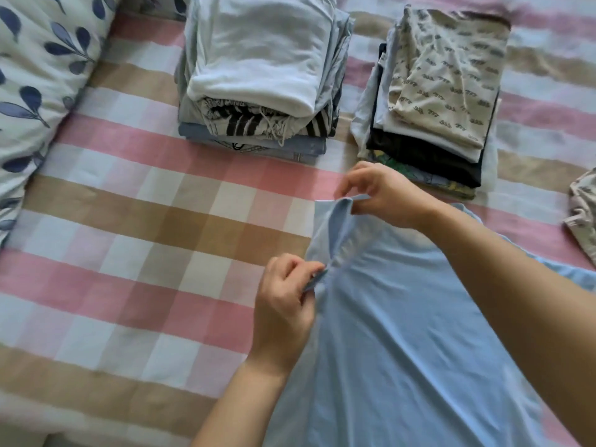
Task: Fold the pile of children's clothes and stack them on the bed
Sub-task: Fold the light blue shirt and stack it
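Note:
A light blue garment [403, 333] lies spread on the checked bed sheet [145, 237] in front of me. My left hand [283, 304] pinches its gathered waistband at the near left end. My right hand [383, 195] pinches the same band at its far end, and the band is lifted slightly between them. Two stacks of folded clothes stand further back: a left stack [258, 75] topped by a white garment, and a right stack [442, 91] topped by a beige printed garment.
A pillow [38, 75] with blue leaf print lies along the left edge. One unfolded patterned garment [583, 214] sits at the right edge. Open checked sheet stretches across the left and middle of the bed.

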Demonstrator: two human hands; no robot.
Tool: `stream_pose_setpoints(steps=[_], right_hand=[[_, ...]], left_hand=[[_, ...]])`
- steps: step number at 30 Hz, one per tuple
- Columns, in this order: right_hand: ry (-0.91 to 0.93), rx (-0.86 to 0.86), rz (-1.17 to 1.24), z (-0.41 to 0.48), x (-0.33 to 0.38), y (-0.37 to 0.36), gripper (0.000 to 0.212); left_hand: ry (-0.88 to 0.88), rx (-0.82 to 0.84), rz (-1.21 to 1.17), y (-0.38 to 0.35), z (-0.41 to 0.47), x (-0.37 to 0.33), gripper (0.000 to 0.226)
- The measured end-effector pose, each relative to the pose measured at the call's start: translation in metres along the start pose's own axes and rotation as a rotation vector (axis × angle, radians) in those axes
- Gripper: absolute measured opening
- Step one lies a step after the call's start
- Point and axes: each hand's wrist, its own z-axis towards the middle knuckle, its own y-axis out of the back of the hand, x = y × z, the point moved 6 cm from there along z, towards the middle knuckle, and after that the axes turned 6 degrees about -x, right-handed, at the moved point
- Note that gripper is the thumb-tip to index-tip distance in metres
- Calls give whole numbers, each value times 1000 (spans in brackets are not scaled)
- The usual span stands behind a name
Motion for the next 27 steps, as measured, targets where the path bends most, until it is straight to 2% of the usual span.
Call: stream_pose_setpoints(steps=[3,6,7,9,12,14,16,22,24,27], right_hand=[[-56,32,-109,-26,-23,8,30],[-93,72,-245,-42,-44,-2,19],[-103,76,-286,-45,-50,-7,17],[-161,18,-280,-52,-62,-12,18],[-284,-183,-84,-62,-70,-15,20],[-337,-244,-64,-66,-73,-21,22],[-373,-244,-147,-69,-75,-26,32],[-592,-303,-358,-80,-84,-30,41],[-630,-325,-321,-83,-85,-35,38],[-664,-415,-246,-87,-87,-37,30]], left_hand=[[-198,171,134,-22,-11,-14,31],[-313,376,277,-43,-23,-15,26],[-306,395,279,-45,-22,-13,22],[-203,322,182,-44,-8,-9,20],[-12,188,86,-49,38,2,27],[-4,287,125,-69,71,7,32],[-10,435,142,-88,96,11,31],[-76,762,300,-117,113,23,17],[-90,781,332,-119,113,29,20],[-106,700,338,-118,120,37,25]])
